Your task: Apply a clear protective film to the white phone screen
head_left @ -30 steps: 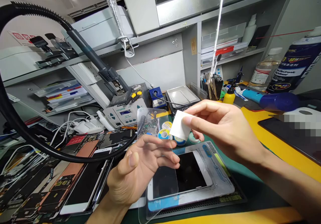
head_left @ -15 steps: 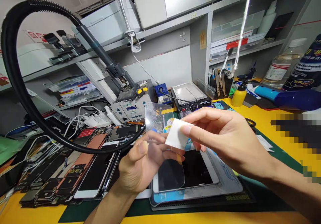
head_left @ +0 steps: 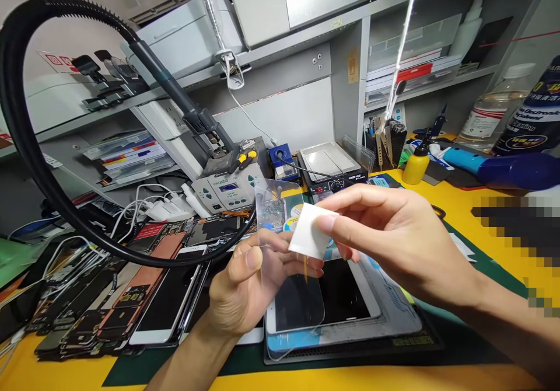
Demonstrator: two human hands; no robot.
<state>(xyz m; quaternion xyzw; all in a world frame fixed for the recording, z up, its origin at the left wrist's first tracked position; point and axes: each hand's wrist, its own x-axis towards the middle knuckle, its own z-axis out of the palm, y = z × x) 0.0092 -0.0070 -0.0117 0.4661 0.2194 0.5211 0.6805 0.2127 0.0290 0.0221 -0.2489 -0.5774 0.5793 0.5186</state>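
Note:
My left hand (head_left: 245, 280) grips a clear, thin transparent sheet (head_left: 301, 306) by its edge, thumb in front and fingers behind. The sheet stands tilted above a white-framed tablet with a black screen (head_left: 345, 292). Between thumb and fingers my right hand (head_left: 385, 233) pinches a small white square pad (head_left: 310, 233), which lies against or just in front of the sheet's upper part. Beneath the tablet is a grey and blue tray-like base (head_left: 394, 321) on a dark green mat.
At the left lie rows of phone parts (head_left: 83, 297) and a phone with a black screen (head_left: 168, 297). A black hose (head_left: 21, 140) loops over them. Behind are a hot-air station (head_left: 230, 192) and a heating plate (head_left: 328, 163). A yellow bottle (head_left: 415, 166) stands at the right.
The view has shifted slightly. The white pad and the clear sheet have tilted a little, and both hands keep their hold.

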